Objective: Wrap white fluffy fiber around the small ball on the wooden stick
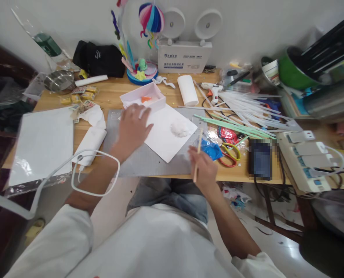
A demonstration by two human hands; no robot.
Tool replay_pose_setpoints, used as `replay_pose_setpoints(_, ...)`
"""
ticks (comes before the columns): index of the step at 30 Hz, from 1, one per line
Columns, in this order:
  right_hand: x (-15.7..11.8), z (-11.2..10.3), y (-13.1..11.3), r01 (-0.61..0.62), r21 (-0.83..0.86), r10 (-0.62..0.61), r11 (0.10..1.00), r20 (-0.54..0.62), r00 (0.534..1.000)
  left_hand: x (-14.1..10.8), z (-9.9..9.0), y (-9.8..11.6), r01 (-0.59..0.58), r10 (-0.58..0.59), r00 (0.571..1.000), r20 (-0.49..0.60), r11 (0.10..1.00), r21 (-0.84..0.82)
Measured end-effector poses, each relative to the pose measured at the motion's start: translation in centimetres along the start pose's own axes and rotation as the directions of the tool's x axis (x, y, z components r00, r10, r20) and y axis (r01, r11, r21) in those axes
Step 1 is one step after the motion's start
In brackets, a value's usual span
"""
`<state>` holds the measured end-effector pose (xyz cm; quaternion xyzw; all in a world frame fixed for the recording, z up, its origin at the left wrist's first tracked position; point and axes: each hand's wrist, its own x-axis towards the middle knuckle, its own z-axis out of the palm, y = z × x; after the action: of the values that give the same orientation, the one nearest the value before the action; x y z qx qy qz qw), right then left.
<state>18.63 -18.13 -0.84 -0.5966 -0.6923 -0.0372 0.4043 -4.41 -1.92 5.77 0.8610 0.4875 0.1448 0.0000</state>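
My left hand [133, 127] has its fingers spread at the front edge of a pale pink box [157, 103], which has an orange piece [145, 99] inside. In my right hand [203, 168] is a thin wooden stick [199, 148], held upright near the table's front edge. Between the hands lies a white sheet [166, 143] on a grey cutting mat [140, 162]. A small heap of whitish bits [180, 128] rests on the sheet. Whether my left fingers touch the box cannot be made out.
Right of the mat are a blue packet [212, 150], scissors [231, 154], green strips [235, 127], white strips [247, 110], a glue gun [214, 90] and a power strip [305, 162]. A white power bank [91, 144] with a looped cable lies left.
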Motion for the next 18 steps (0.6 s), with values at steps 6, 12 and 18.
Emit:
replay_pose_setpoints(6, 2.4, 2.9, -4.5, 0.060, -0.220, 0.059, 0.974, 0.498, 0.865, 3.6, -0.5, -4.4, 0.143, -0.159, 0.972, 0.173, 0.984, 0.102)
replay_pose_setpoints(12, 4.1, 3.2, -6.5, 0.253, -0.381, 0.097, 0.889, 0.698, 0.710, 3.6, -1.2, -5.3, 0.153, -0.175, 0.951, 0.256, 0.983, 0.104)
replay_pose_setpoints(18, 3.8, 2.1, -6.4, 0.450, -0.283, -0.102, 0.847, 0.744, 0.660, 3.7, -2.6, -8.8, 0.234, -0.259, 0.960, 0.101, 0.949, 0.214)
